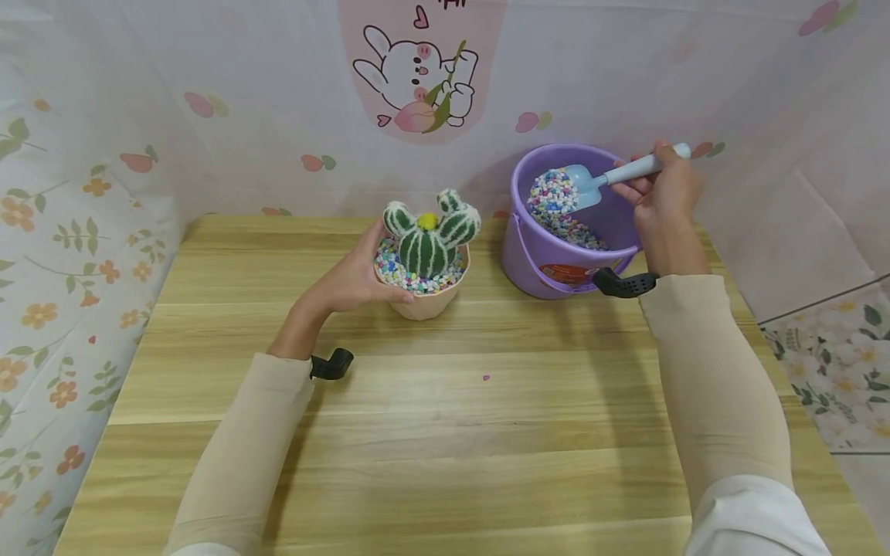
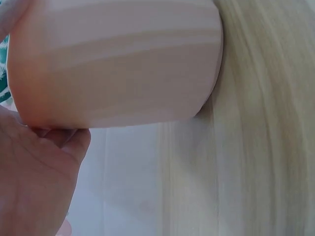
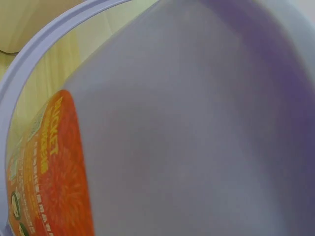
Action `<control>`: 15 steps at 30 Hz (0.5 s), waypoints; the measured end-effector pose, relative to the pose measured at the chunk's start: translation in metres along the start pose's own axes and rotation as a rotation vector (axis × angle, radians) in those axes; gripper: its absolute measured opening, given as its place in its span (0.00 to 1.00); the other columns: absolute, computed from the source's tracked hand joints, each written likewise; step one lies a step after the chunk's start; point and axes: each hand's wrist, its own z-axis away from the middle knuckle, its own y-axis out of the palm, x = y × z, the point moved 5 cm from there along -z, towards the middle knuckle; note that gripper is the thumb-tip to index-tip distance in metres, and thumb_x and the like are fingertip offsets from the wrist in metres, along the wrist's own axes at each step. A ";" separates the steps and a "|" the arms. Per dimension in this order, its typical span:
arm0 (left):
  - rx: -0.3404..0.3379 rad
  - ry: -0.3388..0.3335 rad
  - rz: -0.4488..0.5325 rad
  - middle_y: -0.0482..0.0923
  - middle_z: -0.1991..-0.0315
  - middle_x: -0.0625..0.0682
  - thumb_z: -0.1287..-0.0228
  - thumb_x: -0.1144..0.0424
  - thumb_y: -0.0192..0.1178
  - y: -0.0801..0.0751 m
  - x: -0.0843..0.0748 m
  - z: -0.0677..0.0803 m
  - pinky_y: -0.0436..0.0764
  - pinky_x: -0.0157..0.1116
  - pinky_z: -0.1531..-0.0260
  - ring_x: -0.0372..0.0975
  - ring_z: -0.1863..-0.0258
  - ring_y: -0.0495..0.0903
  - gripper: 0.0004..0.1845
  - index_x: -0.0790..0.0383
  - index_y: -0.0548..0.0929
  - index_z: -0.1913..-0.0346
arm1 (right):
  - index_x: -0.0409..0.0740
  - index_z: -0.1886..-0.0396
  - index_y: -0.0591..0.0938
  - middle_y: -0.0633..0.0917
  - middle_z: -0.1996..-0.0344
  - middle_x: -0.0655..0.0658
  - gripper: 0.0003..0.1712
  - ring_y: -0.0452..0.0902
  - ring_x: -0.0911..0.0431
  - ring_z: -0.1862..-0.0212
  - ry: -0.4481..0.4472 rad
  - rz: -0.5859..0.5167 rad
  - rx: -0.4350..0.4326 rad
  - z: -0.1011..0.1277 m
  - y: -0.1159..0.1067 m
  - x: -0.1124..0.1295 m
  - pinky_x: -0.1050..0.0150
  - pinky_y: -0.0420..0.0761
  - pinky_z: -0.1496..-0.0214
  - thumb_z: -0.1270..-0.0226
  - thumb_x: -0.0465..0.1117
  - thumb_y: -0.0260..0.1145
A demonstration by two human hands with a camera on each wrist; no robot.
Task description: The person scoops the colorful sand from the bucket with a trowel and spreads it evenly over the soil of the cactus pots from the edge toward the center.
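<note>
On the wooden table [image 1: 445, 432], the left hand [image 1: 351, 282] cups the pink plastic cactus pot [image 2: 118, 64]; the right hand [image 1: 664, 193] grips a pale-blue plastic scoop [image 1: 605, 179], while only the right wrist view shows the purple plastic bucket's [image 3: 197, 123] orange label [image 3: 54, 172].

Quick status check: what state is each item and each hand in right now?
Pink pot: upright on the table, pebbles near its rim, cactus in it.
Purple bucket: upright, partly filled with pebbles.
Blue scoop: loaded with pebbles, over the bucket.
Left hand: holds the pot's side.
Right hand: grips the scoop's handle.
</note>
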 end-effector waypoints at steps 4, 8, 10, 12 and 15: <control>0.014 -0.012 -0.008 0.43 0.24 0.59 0.53 0.67 0.76 -0.002 0.004 -0.001 0.51 0.50 0.27 0.48 0.26 0.49 0.64 0.59 0.37 0.22 | 0.53 0.43 0.81 0.83 0.70 0.39 0.16 0.87 0.41 0.66 0.013 -0.041 -0.017 0.000 -0.001 0.000 0.48 0.83 0.73 0.28 0.39 0.59; -0.026 0.038 0.018 0.45 0.25 0.57 0.55 0.67 0.77 0.001 0.020 -0.006 0.51 0.51 0.28 0.47 0.27 0.50 0.64 0.53 0.41 0.22 | 0.53 0.46 0.82 0.82 0.67 0.38 0.14 0.86 0.40 0.66 0.041 -0.102 -0.023 -0.001 -0.002 0.000 0.46 0.83 0.71 0.27 0.39 0.59; -0.067 0.059 0.005 0.43 0.24 0.55 0.54 0.66 0.77 0.005 0.028 -0.006 0.49 0.50 0.27 0.45 0.26 0.47 0.64 0.50 0.40 0.22 | 0.53 0.47 0.83 0.82 0.65 0.38 0.14 0.86 0.39 0.63 0.064 -0.141 -0.025 0.000 -0.004 0.000 0.44 0.83 0.69 0.27 0.39 0.59; -0.115 0.064 -0.022 0.41 0.23 0.53 0.54 0.63 0.77 0.009 0.030 -0.003 0.47 0.51 0.27 0.44 0.26 0.44 0.66 0.48 0.38 0.22 | 0.53 0.47 0.83 0.82 0.63 0.38 0.14 0.86 0.39 0.60 0.082 -0.171 -0.023 0.000 -0.006 0.001 0.43 0.82 0.66 0.27 0.39 0.59; -0.190 0.004 -0.099 0.36 0.22 0.51 0.55 0.53 0.78 0.015 0.032 0.003 0.48 0.53 0.28 0.44 0.24 0.41 0.68 0.48 0.34 0.22 | 0.53 0.48 0.83 0.81 0.61 0.38 0.13 0.85 0.40 0.56 0.103 -0.206 -0.020 0.002 -0.008 0.002 0.43 0.82 0.60 0.28 0.38 0.60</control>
